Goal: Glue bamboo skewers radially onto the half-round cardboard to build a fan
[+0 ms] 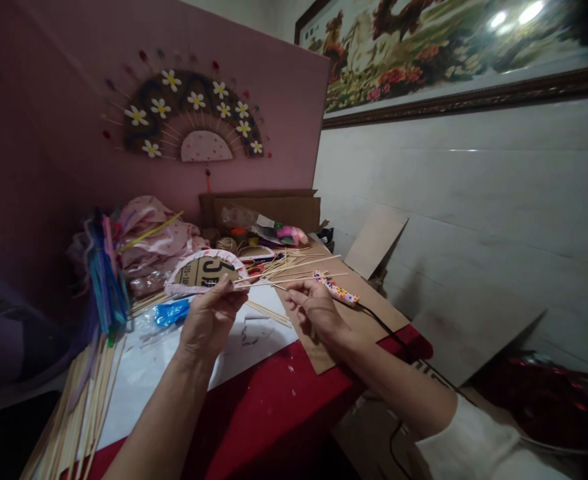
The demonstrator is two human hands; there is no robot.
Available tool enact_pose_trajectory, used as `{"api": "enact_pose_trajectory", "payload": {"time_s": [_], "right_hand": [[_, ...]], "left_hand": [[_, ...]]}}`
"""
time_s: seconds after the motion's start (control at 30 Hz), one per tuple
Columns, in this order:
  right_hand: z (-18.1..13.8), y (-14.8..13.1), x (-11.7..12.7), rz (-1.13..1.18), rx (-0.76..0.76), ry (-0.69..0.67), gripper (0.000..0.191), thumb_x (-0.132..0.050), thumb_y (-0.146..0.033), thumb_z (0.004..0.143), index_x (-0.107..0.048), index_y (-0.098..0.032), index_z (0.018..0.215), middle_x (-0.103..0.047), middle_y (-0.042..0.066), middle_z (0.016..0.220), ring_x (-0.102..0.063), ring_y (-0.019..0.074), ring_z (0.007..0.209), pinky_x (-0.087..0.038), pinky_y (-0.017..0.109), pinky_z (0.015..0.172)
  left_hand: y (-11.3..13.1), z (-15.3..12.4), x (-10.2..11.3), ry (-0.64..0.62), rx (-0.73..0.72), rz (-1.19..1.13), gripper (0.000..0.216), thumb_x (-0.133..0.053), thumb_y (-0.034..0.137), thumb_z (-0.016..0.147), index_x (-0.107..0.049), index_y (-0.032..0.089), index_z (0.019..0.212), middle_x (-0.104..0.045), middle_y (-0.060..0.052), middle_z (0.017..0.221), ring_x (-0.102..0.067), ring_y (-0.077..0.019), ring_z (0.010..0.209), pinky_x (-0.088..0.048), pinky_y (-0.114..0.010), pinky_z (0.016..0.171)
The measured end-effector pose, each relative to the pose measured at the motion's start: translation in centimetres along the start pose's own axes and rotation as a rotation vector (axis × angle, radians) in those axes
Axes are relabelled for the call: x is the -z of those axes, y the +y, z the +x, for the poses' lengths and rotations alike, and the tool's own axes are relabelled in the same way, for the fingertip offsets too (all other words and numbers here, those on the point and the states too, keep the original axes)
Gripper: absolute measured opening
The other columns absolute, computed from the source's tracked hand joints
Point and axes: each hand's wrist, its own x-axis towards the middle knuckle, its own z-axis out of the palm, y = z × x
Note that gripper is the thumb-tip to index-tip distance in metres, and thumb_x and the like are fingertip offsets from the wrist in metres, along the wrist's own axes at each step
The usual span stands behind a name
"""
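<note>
Cardboard half-disc (193, 274), pinched by the left hand (215, 308) above white paper (269, 339), could slip if that grip slackens while the right hand (319, 310), fingers loosely curled, its hold on the nearby thin sticks (294, 267) unclear, snags one.

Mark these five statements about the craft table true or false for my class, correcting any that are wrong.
1. The left hand holds the half-round card. True.
2. The flowers on the fan on the wall are all red. False: the flowers are white with yellow centres.
3. A black cord runs from the patterned tool. True.
4. The cloth on the table is green. False: the cloth is red.
5. The right hand is nearer the patterned tool than the left hand. True.
</note>
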Motion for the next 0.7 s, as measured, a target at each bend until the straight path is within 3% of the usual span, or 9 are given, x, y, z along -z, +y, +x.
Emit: {"api": "enact_pose_trajectory", "payload": {"time_s": [0.13, 0.23, 0.33, 0.47, 0.6, 0.7], "right_hand": [[0.3, -1.1, 6.1, -0.782, 0.216, 0.087, 0.022, -0.052, -0.019, 0.072, -0.060, -0.017, 0.093, -0.062, 0.008, 0.095, -0.057, 0.0183, 0.084, -0.042, 0.026, 0.067], [1.5, -1.3, 9.7, -1.247, 0.100, -0.032, 0.039, -0.058, -0.019, 0.068, -0.058, -0.016, 0.107, -0.060, 0.013, 0.105, -0.054, 0.0249, 0.097, -0.038, 0.029, 0.075], [2.6, -1.1, 10.9, -1.310, 0.082, -0.108, 0.041, -0.058, -0.021, 0.069, -0.057, -0.017, 0.109, -0.062, 0.012, 0.104, -0.055, 0.0247, 0.094, -0.037, 0.027, 0.073], [2.7, -0.9, 10.3, -1.302, 0.123, -0.178, 0.037, -0.053, -0.022, 0.069, -0.055, -0.016, 0.106, -0.063, 0.010, 0.098, -0.057, 0.0219, 0.084, -0.036, 0.025, 0.066], [2.2, -0.6, 9.8, -1.217, 0.196, -0.074, 0.035, -0.052, -0.021, 0.069, -0.053, -0.015, 0.104, -0.061, 0.011, 0.099, -0.055, 0.0223, 0.084, -0.036, 0.027, 0.068], [2.4, 0.0, 10.2, -0.938, 0.227, 0.074, 0.028, -0.053, -0.020, 0.069, -0.055, -0.016, 0.097, -0.062, 0.010, 0.092, -0.054, 0.0211, 0.082, -0.038, 0.027, 0.069]], "left_hand": [[0.5, 0.1, 0.0, 0.021, -0.002, -0.040, 0.012, -0.057, 0.012, 0.073, -0.064, 0.014, 0.064, -0.066, -0.003, 0.060, -0.062, -0.0131, 0.059, -0.052, -0.025, 0.062], [0.7, 0.0, -0.2, 0.033, -0.003, -0.044, 0.013, -0.055, 0.010, 0.074, -0.064, 0.014, 0.067, -0.066, -0.003, 0.060, -0.062, -0.0136, 0.057, -0.052, -0.026, 0.062], [0.6, 0.0, -0.2, 0.050, -0.006, -0.041, 0.013, -0.055, 0.009, 0.073, -0.064, 0.014, 0.066, -0.065, -0.003, 0.059, -0.062, -0.0136, 0.057, -0.053, -0.027, 0.062], [0.5, 0.1, -0.1, 0.055, -0.012, -0.040, 0.011, -0.057, 0.009, 0.072, -0.063, 0.014, 0.065, -0.065, -0.002, 0.059, -0.063, -0.0133, 0.058, -0.053, -0.026, 0.062], [0.5, 0.3, 0.1, 0.063, 0.000, -0.033, 0.010, -0.057, 0.009, 0.072, -0.063, 0.013, 0.065, -0.065, -0.003, 0.060, -0.063, -0.0138, 0.059, -0.053, -0.026, 0.063], [0.4, 0.3, 0.1, 0.067, 0.003, -0.023, 0.011, -0.057, 0.008, 0.072, -0.063, 0.014, 0.066, -0.066, -0.004, 0.061, -0.063, -0.0137, 0.059, -0.053, -0.026, 0.062]]}}
